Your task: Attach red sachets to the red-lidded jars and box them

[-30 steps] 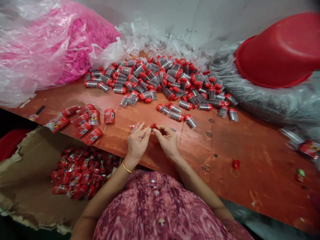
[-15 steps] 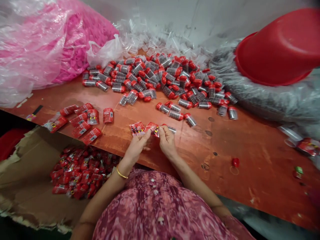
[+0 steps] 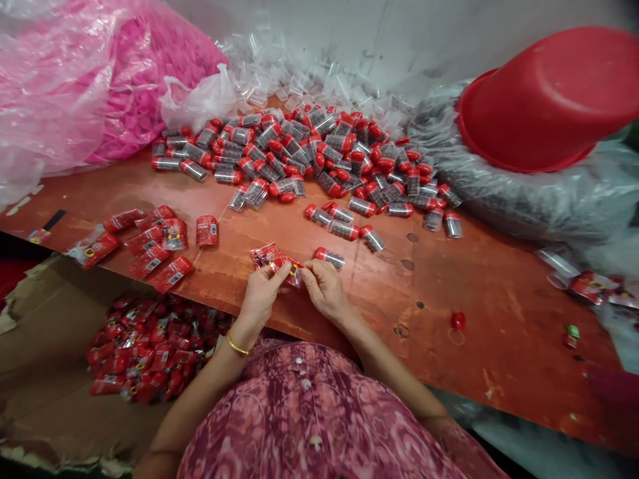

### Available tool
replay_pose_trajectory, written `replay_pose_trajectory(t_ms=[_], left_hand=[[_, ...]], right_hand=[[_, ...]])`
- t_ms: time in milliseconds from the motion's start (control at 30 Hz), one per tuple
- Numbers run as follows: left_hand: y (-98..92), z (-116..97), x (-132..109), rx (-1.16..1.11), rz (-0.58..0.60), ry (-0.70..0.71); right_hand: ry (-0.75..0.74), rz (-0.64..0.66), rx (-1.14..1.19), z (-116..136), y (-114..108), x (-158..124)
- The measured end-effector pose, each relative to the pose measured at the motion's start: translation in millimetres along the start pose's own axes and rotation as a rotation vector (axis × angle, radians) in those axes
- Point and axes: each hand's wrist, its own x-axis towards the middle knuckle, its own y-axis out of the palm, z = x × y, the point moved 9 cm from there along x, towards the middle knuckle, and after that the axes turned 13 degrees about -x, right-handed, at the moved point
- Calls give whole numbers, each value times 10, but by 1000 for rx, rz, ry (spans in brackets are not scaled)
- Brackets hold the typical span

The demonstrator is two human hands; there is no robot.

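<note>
Both my hands meet near the front edge of the reddish wooden table [image 3: 499, 332]. My left hand [image 3: 262, 296] and my right hand [image 3: 324, 289] pinch a small red printed sleeve [image 3: 292, 271] between their fingertips. A second flat red sleeve [image 3: 263, 254] lies just beyond my left fingers. One red-capped clear vial [image 3: 328, 256] lies just past my right hand. Further back spreads a big heap of red-capped vials [image 3: 309, 156].
Wrapped red vials [image 3: 150, 243] lie at the left. A cardboard box [image 3: 44, 399] below holds several more. A pink bag [image 3: 74, 86], clear tubes [image 3: 309, 76], a red basin [image 3: 544, 100] on a grey bag [image 3: 524, 199], and a loose red cap [image 3: 458, 320] surround the work spot.
The hands drew slightly nearer the table edge while working the red sleeve. A vial now lies bare beyond my right hand. The camera shifted a little to the right.
</note>
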Motion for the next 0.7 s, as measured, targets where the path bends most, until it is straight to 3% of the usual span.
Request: replay_pose_trajectory(t_ms=[167,267,333,433,567,700], left_hand=[[-81,-80,70,-69,-60,1],[-101,-81,89,-93,-54,-31],[-95,-65,87,-108,-44,-53],[-81,-48,69,-131,-34,-75],[-42,-54,35,-118,-4,-83],[-3,-36,22,-54,33,-68]], right_hand=[[10,9,-382,-479,-215,-70],[15,77,-524,-730,-199,-98],[-7,105,-525,-760,-163,-100],[0,104,-378,-678,-159,-117],[154,95,86,-543,-237,-239],[255,202,448,-349,-231,-346]])
